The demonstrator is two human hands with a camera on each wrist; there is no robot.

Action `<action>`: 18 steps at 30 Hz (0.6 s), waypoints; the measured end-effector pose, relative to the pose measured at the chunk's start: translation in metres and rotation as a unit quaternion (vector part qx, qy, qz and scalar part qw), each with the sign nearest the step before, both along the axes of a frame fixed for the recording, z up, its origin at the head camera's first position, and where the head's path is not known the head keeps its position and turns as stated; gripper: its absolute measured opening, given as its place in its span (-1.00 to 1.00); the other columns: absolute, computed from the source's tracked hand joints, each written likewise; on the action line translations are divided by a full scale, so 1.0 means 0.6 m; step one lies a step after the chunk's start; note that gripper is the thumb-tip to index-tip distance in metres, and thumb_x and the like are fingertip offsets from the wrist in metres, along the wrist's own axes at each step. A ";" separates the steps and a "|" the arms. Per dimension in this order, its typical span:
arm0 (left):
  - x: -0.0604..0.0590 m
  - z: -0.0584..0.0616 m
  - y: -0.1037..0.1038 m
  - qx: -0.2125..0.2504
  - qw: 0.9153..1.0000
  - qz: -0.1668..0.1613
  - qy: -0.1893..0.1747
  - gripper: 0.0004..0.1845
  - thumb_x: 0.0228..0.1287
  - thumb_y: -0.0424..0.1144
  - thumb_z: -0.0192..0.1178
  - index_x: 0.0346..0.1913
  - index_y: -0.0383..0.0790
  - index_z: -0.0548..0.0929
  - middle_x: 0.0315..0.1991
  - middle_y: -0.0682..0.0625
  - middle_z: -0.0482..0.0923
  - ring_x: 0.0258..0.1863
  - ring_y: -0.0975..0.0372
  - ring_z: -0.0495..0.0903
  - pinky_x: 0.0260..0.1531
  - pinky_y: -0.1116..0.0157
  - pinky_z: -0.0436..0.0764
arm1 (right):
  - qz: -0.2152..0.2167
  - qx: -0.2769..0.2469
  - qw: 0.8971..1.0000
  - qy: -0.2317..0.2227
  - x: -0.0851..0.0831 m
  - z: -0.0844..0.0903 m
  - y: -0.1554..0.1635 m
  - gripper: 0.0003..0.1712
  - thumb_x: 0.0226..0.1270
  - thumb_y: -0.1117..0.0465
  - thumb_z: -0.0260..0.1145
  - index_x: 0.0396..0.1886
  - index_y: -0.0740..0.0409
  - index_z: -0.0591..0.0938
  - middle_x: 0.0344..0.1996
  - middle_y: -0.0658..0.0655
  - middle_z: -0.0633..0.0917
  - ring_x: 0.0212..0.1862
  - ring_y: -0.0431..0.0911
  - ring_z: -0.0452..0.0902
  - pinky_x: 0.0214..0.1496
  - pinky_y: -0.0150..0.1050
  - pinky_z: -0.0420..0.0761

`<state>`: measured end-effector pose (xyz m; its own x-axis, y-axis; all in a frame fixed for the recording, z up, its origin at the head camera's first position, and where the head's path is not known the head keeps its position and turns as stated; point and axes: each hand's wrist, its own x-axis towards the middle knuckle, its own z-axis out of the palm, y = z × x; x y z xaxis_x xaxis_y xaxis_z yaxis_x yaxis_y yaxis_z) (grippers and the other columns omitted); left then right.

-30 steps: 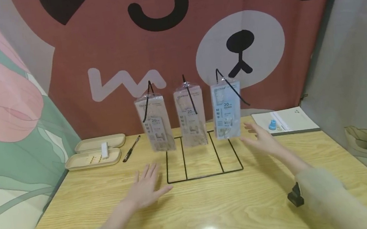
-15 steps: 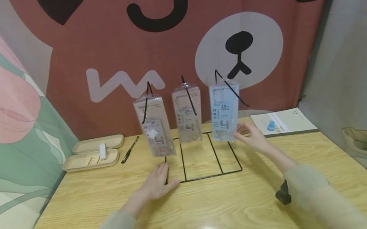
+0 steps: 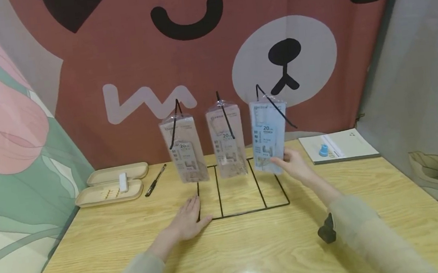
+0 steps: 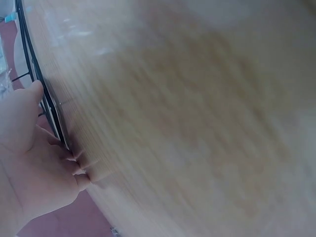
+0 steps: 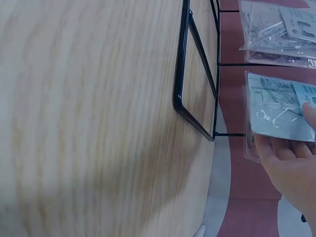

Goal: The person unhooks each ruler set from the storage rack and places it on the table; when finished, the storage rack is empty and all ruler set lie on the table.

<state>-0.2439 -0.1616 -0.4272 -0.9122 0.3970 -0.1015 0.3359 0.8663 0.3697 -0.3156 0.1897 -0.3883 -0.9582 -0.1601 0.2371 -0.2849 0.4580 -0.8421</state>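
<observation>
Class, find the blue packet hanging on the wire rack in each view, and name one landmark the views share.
Head: blue packet, right of centre, right hand on its lower edge.
Left wrist: not in it.
Right wrist: right edge, above the fingers.
Shared landmark: the wire rack base.

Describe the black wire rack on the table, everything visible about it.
The black wire rack looks like thin dark metal rod. Its flat rectangular base lies on the wooden table, split by two crossbars into three bays. Behind rise three hooks, each carrying a hanging clear packet. The left hand rests flat on the table with fingers against the base's front left corner. The right hand holds the lower edge of the rightmost, bluish packet, not the wire itself.
</observation>
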 end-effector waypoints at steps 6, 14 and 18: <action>-0.003 0.001 0.000 -0.011 1.000 0.001 0.011 -0.18 0.43 0.11 -0.13 0.42 -0.51 -0.03 0.46 -0.37 -0.10 0.46 -0.17 -0.09 0.45 -0.06 -0.01 | -0.017 -0.012 1.000 0.017 0.017 0.000 0.001 -0.57 0.34 0.18 0.23 0.07 0.42 0.54 -0.06 0.40 0.65 -0.01 0.22 0.61 0.03 -0.02 0.64; -0.007 -0.002 -0.001 -0.025 0.999 -0.012 0.034 -0.18 0.43 0.12 -0.11 0.40 -0.53 0.02 0.45 -0.39 -0.06 0.45 -0.16 -0.04 0.44 -0.04 0.04 | 0.010 -0.038 0.999 -0.015 0.073 0.001 0.019 -0.59 0.31 0.18 0.26 0.02 0.41 0.58 -0.11 0.35 0.68 -0.11 -0.11 0.70 -0.08 -0.35 0.66; -0.004 -0.007 -0.002 -0.028 0.999 -0.010 0.032 -0.18 0.43 0.11 -0.12 0.42 -0.52 0.00 0.45 -0.38 -0.08 0.46 -0.16 -0.05 0.44 -0.04 0.03 | 0.029 -0.042 0.998 -0.034 0.111 -0.001 0.029 -0.57 0.31 0.18 0.26 0.03 0.43 0.57 -0.11 0.36 0.68 -0.17 -0.29 0.68 -0.08 -0.40 0.64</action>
<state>-0.2461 -0.1630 -0.4314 -0.9099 0.4097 -0.0657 0.3739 0.8783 0.2980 -0.2491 0.2072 -0.3888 -0.9621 -0.1984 0.1873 -0.2504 0.3690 -0.8951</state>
